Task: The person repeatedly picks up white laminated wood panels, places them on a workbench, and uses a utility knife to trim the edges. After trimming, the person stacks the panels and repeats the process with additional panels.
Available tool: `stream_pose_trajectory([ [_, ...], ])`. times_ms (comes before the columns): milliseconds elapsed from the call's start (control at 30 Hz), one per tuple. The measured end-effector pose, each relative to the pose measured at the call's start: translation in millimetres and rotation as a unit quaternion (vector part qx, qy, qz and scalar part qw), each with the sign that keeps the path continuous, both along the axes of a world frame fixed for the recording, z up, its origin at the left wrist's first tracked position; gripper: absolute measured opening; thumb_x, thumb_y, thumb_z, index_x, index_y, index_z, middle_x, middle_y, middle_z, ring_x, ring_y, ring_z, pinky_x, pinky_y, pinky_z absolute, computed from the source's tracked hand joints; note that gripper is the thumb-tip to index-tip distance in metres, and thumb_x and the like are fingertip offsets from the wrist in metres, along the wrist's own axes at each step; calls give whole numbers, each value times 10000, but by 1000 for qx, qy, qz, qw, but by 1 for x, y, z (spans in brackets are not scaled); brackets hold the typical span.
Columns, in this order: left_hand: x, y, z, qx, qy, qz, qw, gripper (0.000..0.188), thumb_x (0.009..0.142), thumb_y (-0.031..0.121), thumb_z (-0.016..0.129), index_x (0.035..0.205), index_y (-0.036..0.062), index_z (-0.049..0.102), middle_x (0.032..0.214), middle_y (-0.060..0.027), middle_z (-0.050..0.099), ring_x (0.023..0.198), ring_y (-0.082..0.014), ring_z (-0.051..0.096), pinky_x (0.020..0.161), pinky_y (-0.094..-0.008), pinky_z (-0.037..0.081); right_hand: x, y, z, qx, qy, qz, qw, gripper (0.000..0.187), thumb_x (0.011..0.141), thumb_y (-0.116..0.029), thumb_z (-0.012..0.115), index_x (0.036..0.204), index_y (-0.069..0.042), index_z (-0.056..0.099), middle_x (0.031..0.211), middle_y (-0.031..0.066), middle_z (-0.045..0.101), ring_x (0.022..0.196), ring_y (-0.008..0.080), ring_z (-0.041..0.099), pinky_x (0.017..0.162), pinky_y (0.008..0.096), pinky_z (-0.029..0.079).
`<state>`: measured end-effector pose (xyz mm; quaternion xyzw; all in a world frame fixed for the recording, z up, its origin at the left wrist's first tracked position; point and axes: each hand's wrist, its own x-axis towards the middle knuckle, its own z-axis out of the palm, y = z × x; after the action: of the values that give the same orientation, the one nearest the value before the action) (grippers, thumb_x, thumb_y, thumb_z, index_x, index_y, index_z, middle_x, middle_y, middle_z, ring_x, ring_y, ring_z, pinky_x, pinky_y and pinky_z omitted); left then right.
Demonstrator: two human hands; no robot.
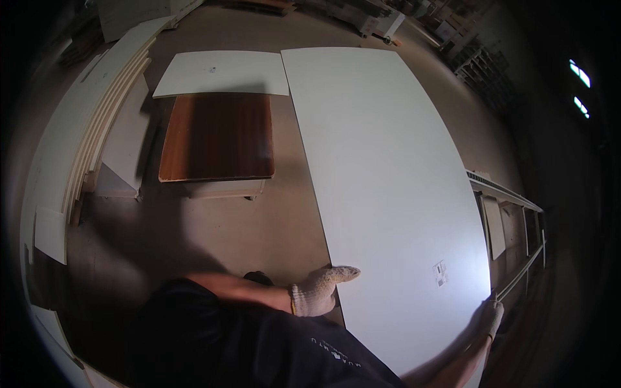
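A large white panel [381, 168] stretches away from my body, with a small printed label [440, 273] near its right edge. My left hand [318, 291], in a knitted glove, grips the panel's left edge; the thumb lies on top and the fingers go under, out of sight. On the opposite edge, my gloved right hand [493, 318] is closed round the board, its fingers only partly visible. To the left of the panel is a brown wood-grain board [223, 139], with a smaller white panel [226, 71] just beyond it.
Along the left side runs a stack of long white boards [97, 123]. At the right, a metal roller frame [511, 194] stands next to the panel. A machine [381, 22] and pallets [485, 71] are at the far side on the brown floor [259, 233].
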<state>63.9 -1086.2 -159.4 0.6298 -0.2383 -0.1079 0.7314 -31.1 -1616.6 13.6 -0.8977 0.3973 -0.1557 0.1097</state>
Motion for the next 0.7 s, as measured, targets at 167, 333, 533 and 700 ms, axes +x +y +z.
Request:
stream_pose_trajectory([
  [167,-2,56,-13,18,-163,222,961,325,898,-62,671,1218,-7,670,1239,-164,708,1203,-298,667,1028,-410,543,117,35,11,-220,39,226,948,647,1112,-460,413,964,111,679,750,264,650,669,322,550,667,523,444],
  [333,9,113,-7,-372,273,110,881,206,986,75,613,1181,34,668,1212,-93,697,1166,-229,652,1031,-383,515,236,93,5,-179,14,306,935,576,1128,-398,378,1135,105,660,929,345,684,837,431,651,758,551,492],
  [533,32,215,-16,30,-100,360,927,224,935,-60,632,1156,-42,659,1181,-182,695,1114,-309,690,972,-373,563,383,257,-3,-237,99,360,897,517,1134,-316,367,1120,70,711,1110,335,706,1065,509,678,897,570,549],
  [700,57,316,-9,86,-217,429,873,193,1026,34,550,1192,-22,630,1192,-128,677,1156,-239,651,1049,-358,513,453,392,-35,-252,94,403,875,533,1117,-314,372,1015,55,742,937,329,715,1010,521,685,871,600,551],
])
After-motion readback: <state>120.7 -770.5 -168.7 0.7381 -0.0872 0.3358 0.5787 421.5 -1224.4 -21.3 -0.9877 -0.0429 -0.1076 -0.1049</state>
